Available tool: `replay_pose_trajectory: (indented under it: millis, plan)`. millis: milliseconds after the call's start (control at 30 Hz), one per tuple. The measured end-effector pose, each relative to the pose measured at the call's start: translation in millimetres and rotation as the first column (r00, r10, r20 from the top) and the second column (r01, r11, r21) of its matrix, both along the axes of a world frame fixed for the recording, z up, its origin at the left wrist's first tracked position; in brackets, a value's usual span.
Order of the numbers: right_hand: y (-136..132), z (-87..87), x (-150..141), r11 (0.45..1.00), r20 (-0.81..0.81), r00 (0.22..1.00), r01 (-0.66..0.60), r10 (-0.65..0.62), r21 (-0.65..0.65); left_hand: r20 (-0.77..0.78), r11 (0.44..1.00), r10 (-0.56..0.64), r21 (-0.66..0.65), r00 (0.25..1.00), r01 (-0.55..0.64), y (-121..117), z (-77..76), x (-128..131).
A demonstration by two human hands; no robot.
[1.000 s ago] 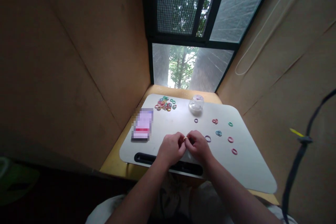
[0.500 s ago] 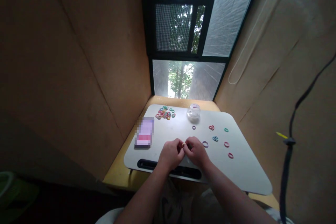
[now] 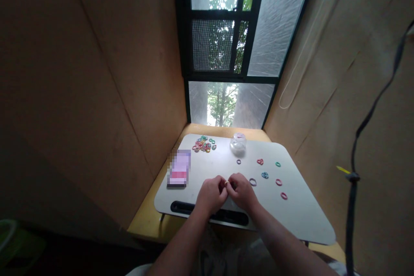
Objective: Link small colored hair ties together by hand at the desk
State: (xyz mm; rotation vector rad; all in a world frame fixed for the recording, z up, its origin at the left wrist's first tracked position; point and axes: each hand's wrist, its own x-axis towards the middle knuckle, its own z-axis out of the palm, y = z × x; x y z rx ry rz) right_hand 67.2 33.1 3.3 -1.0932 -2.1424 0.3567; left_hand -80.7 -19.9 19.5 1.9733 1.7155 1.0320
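Note:
My left hand (image 3: pixel 211 194) and my right hand (image 3: pixel 241 189) meet over the front middle of a white lap table (image 3: pixel 216 168). Fingertips of both are pinched on a small pale yellow hair tie (image 3: pixel 227 183), mostly hidden by the fingers. Just right of my right hand lies a purple hair tie (image 3: pixel 252 182), with a smaller dark one (image 3: pixel 238 161) farther back. Further right are a red cluster (image 3: pixel 260 161), a blue cluster (image 3: pixel 265 175), a green tie (image 3: pixel 277 164) and two pink ties (image 3: pixel 278 182).
A heap of colourful hair ties (image 3: pixel 202 144) lies at the back left, and a clear round jar (image 3: pixel 238 144) stands at the back middle. On the left is a phone with a blurred screen (image 3: pixel 179 168). A black slot (image 3: pixel 231 216) runs along the front edge. A dark cord (image 3: pixel 352 207) hangs at right.
The view has tilted up slightly, so the table sits lower in the picture. Both hands stay together at the same spot, fingers still pinched on the pale yellow hair tie.

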Motion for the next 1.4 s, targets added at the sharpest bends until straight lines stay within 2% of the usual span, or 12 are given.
replay_pose_trajectory:
  millis: [867,1400]
  plan:
    - [7.2,-5.5,0.6,0.999,-0.043,0.999,-0.004,0.002,-0.044,-0.001,1.0,-0.007,-0.021,1.0,0.007,6.8,-1.3,-0.8]
    - [3.5,-3.4,0.3,1.0,-0.037,0.999,0.001,-0.002,-0.017,0.002,1.0,-0.006,-0.006,1.0,0.006,4.6,-0.4,-0.3]
